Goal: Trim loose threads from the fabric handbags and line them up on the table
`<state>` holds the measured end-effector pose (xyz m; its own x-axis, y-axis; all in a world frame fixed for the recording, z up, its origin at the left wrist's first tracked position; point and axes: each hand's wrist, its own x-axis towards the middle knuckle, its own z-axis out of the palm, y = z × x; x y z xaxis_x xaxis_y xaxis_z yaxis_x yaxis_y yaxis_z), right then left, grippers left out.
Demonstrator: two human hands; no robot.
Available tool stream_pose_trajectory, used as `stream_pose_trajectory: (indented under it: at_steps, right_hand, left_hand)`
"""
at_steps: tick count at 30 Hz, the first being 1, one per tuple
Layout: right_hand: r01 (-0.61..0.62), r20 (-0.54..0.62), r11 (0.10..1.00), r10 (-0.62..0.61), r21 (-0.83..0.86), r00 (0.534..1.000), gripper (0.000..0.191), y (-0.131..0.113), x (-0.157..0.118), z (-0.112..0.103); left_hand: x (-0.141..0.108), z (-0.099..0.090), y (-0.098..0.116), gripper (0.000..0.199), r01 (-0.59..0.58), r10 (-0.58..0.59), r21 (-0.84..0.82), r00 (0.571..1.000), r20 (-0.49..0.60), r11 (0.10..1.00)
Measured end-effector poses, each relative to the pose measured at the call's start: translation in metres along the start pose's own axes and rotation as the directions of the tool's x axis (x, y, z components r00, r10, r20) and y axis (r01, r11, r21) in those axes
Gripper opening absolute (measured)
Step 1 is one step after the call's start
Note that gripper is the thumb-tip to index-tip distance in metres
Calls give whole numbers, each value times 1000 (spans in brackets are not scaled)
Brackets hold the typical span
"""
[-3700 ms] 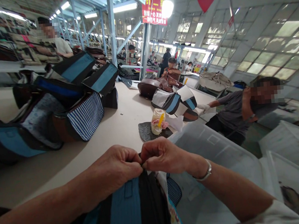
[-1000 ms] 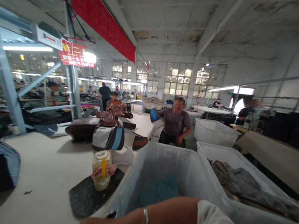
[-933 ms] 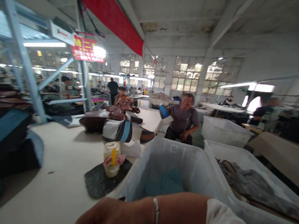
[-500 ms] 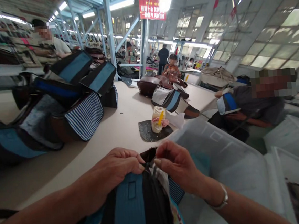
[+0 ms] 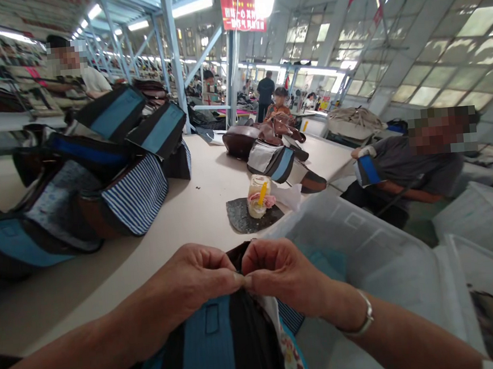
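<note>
Blue-and-black fabric bag (image 5: 211, 341) held below counter (image 5: 88, 293) edge, top rim pinched by left hand (image 5: 194, 279) and right hand (image 5: 286, 278), fingertips pressed together; plastic bin (image 5: 353, 238) just right; close, even pinch suits thin rim

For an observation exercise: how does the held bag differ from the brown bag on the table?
The held bag has blue and black panels; the brown bag is plain brown. The held bag is pinched by the left hand and right hand; the brown bag lies on the table. Both are bags.
</note>
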<state>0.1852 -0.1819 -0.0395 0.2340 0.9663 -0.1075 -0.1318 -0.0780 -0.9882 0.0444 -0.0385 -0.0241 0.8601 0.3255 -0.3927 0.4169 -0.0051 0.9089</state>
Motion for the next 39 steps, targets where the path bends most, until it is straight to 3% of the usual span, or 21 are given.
stream_pose_trajectory:
  at_steps: [3,6,8,12,14,17,20,24,28,30,33,36,39]
  right_hand:
    - [47,10,999,-47,7,999,18,3,4,-2]
    - [230,-62,960,-242,-160,968,17,10,8,-8]
    - [302,-50,938,-315,-172,948,23,12,12,-13]
    - [236,161,972,-232,-5,959,26,13,18,-17]
    - [229,222,973,-216,-33,951,27,12,20,-16]
    - [285,236,949,-248,-137,939,22,13,22,-13]
    - [427,223,849,-371,-313,901,12,15,24,-10]
    - [594,263,652,-539,-471,800,4,18,26,-5]
    - [638,257,604,-598,-478,759,9,22,24,1]
    - [656,256,587,-621,-474,740,10,21,22,3]
    - [731,347,486,-660,-479,666,13,18,17,1]
    - [769,453,378,-641,-516,619,15,14,14,-4]
    - [782,513,313,-614,-538,599,18,13,14,-9]
  left_hand:
    - [0,2,2,26,26,-25,31,999,-30,999]
    - [-1,2,3,26,29,-27,42,999,-42,999]
    - [-3,1,2,26,2,0,72,1000,-26,997]
    - [-8,-3,3,27,-50,49,161,999,10,986]
    - [-11,-5,5,25,-75,79,263,997,-4,962]
    - [-14,-5,7,18,-162,216,476,975,-61,865]
    - [-15,-5,5,16,-234,355,608,931,-85,759]
    - [-14,-6,-5,17,-314,471,656,879,-72,686]
    - [-17,-6,-10,18,-341,507,653,859,-76,676]
    - [-20,-7,-8,18,-328,490,643,868,-84,692]
    - [-25,-13,0,16,-288,382,572,923,-48,768]
    - [-25,-23,7,37,-280,275,463,958,80,841]
    - [-19,-30,7,47,-145,98,400,986,135,905]
